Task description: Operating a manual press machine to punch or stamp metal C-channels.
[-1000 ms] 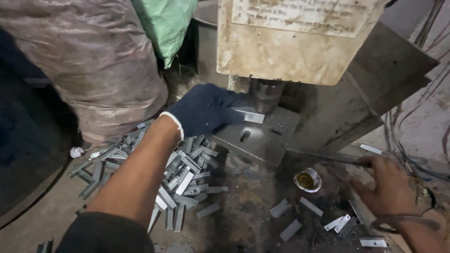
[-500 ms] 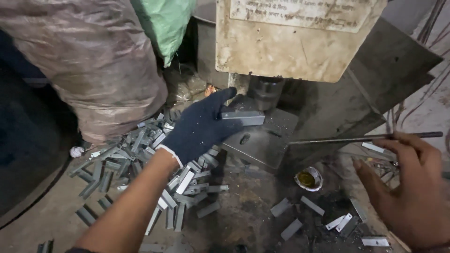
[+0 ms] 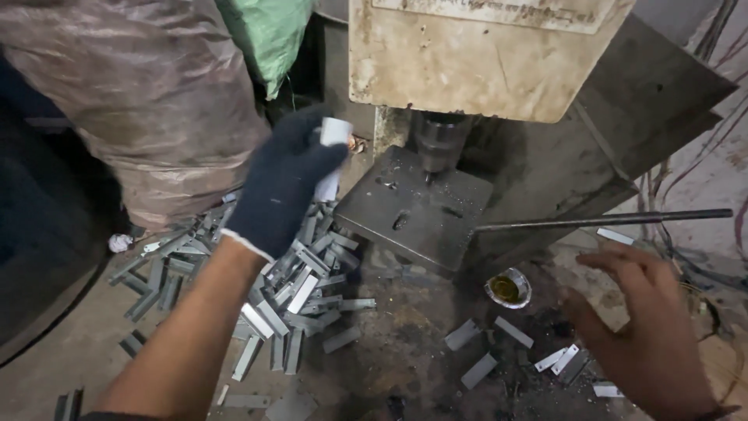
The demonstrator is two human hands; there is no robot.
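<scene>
Flat metal strip [image 3: 333,156] in gloved left hand [image 3: 282,183]

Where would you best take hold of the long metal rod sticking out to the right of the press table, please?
Probably at the rod's free right end, from above: it lies level in open air there, nearest the bare right hand, while its left end meets the press table.

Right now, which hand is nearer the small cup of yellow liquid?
Right. The bare right hand hovers just right of the cup; the gloved left hand is up at far left, holding a metal strip.
</scene>
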